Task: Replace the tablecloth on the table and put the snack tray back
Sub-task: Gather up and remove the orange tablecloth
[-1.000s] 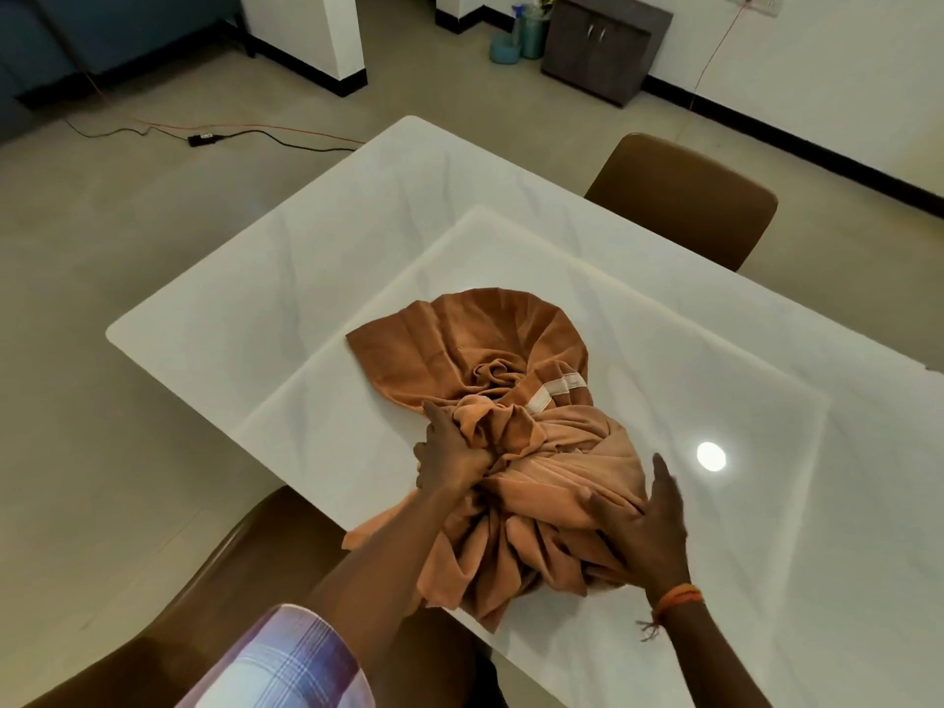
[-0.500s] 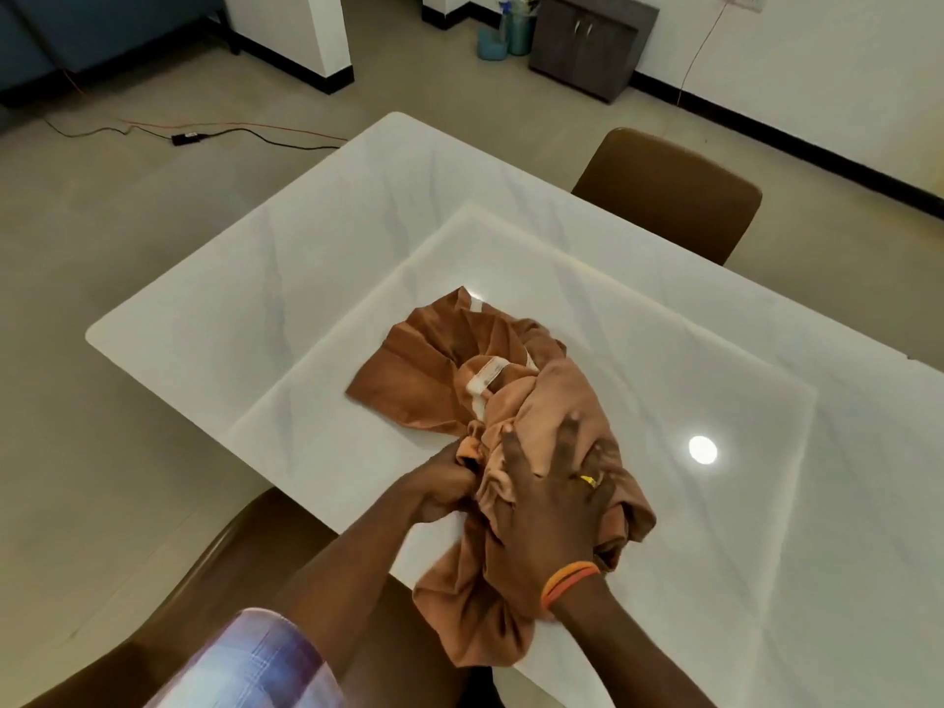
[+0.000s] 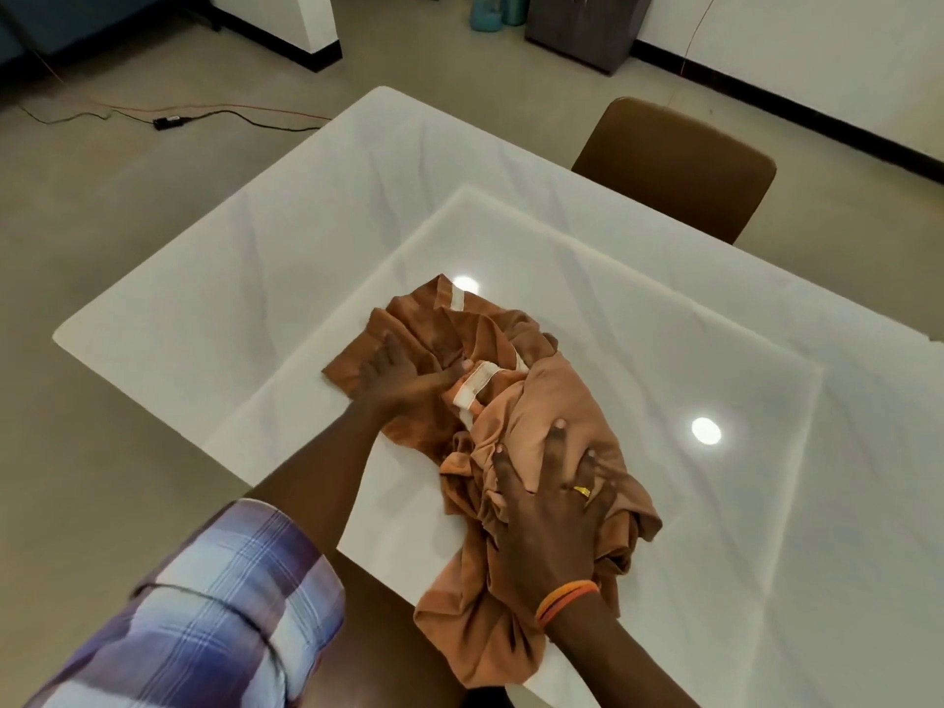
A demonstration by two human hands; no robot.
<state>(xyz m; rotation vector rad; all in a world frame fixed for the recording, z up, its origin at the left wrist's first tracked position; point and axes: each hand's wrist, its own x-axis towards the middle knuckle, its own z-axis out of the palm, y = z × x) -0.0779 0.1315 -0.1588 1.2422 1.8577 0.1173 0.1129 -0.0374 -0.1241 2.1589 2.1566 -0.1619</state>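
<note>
A crumpled orange-brown tablecloth (image 3: 541,396) with a pale stripe lies bunched at the near edge of the white marble table (image 3: 306,237); part of it hangs over the edge. My left hand (image 3: 401,378) rests on the cloth's left part, fingers spread flat and thumb reaching toward the pale stripe. My right hand (image 3: 554,495) presses flat on the right side of the bundle, fingers straight and splayed. No snack tray is in view.
A brown chair (image 3: 679,166) stands at the table's far side, and another chair's back (image 3: 383,641) sits just under me. Cables (image 3: 168,120) run across the floor at the far left. A dark cabinet (image 3: 582,28) stands by the far wall.
My left hand has let go of its grip and moved left to lie flat on the cloth. My right hand stays on the bundle, which is pushed more compactly together.
</note>
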